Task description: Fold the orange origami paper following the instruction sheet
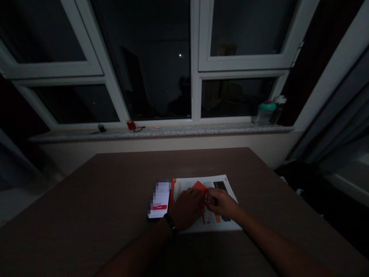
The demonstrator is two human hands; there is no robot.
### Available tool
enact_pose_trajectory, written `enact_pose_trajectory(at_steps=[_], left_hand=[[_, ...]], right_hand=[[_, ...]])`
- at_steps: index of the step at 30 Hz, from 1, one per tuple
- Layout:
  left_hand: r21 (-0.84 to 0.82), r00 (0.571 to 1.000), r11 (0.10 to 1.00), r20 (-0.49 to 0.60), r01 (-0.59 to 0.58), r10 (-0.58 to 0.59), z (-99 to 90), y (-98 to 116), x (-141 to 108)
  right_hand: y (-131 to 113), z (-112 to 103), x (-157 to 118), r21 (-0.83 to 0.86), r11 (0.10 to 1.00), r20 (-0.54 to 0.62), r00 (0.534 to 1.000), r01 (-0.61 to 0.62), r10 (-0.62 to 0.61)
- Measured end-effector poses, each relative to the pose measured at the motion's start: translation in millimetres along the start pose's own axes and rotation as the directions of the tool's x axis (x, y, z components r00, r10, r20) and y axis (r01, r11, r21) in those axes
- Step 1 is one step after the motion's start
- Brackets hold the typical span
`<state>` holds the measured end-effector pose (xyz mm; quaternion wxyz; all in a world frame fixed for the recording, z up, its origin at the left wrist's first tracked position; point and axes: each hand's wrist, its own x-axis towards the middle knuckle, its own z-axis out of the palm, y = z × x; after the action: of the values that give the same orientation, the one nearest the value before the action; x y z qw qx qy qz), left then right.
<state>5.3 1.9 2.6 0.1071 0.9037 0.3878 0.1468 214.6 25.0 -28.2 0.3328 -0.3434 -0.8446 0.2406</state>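
Observation:
A piece of orange paper (198, 186), with a pointed corner at its far end, lies on a printed sheet (230, 191). My left hand (186, 209), wearing a dark wristband (170, 223), presses over the left side of the orange paper with its fingers bent onto it. On the other side, my right hand (221, 202) is closed, thumb and fingers pinching at the orange paper's right edge. Part of the paper is hidden beneath both hands. Just left of the sheet is a lit phone (159, 198), its screen partly blurred.
Everything lies on a brown table (121, 181). Behind it runs a speckled windowsill (178, 130) carrying a small red jar (130, 124), a small dark item (101, 127) and a shaker bottle with a teal lid (265, 112). Dark windows stand above; curtains hang at the sides.

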Motion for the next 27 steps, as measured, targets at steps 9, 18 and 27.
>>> enact_pose_trajectory(at_steps=[9, 18, 27], left_hand=[[-0.010, 1.000, 1.000, -0.018, -0.006, 0.006, 1.5, -2.4, -0.6], [-0.005, 0.999, 1.000, 0.025, -0.023, 0.023, -3.8, 1.2, -0.1], [-0.003, 1.000, 1.000, 0.015, -0.021, 0.022, -0.2, -2.0, -0.5]], right_hand=[[9.8, -0.4, 9.3, -0.080, 0.992, -0.160, 0.984, -0.097, 0.083], [3.7, 1.4, 4.1, -0.038, 0.999, -0.026, 1.000, 0.009, -0.010], [17.0, 0.3, 9.2, -0.132, 0.980, -0.212, 0.970, -0.152, 0.122]])
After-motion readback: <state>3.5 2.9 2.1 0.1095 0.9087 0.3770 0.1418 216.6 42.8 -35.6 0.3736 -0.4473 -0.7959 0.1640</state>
